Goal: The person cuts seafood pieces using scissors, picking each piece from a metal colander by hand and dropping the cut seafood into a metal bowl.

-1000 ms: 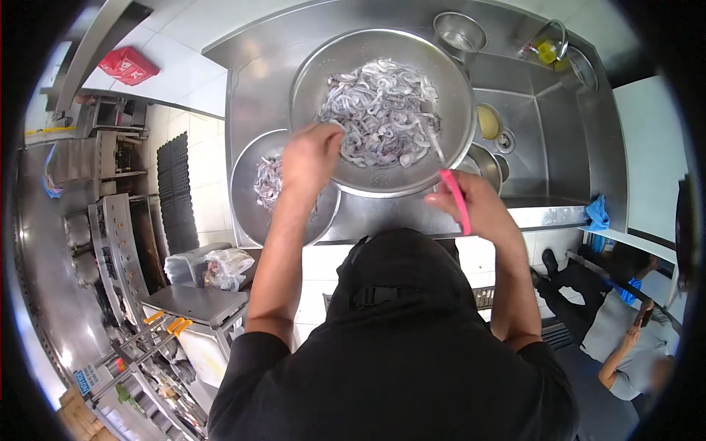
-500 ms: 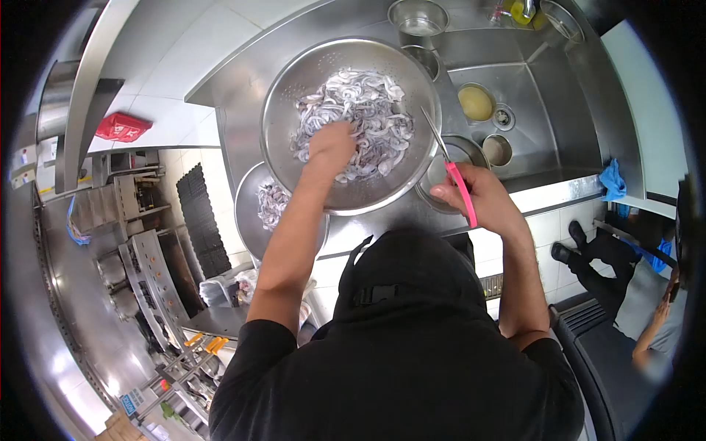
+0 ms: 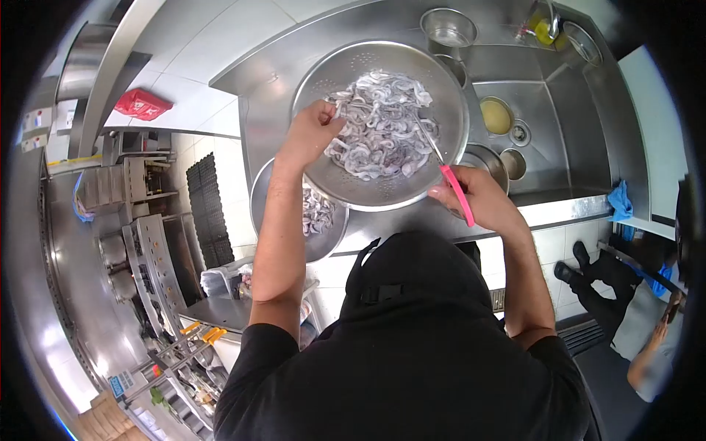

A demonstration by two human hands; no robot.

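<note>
Gripping pink-handled scissors point(image 3: 457, 192), the right hand point(image 3: 484, 200) curls round the handles beside a large perforated bowl point(image 3: 349, 189), blades reaching over the right side of the pale seafood strips point(image 3: 382, 125) heaped inside, while the left hand point(image 3: 316, 132), fingertips drawn nearly together, is at the heap's left edge; whether it pinches a strip I cannot quite tell. Both that bowl and a smaller bowl point(image 3: 334, 231) of similar pieces stand on a steel counter point(image 3: 259, 110), with a sink point(image 3: 555, 140) to the right.
</note>
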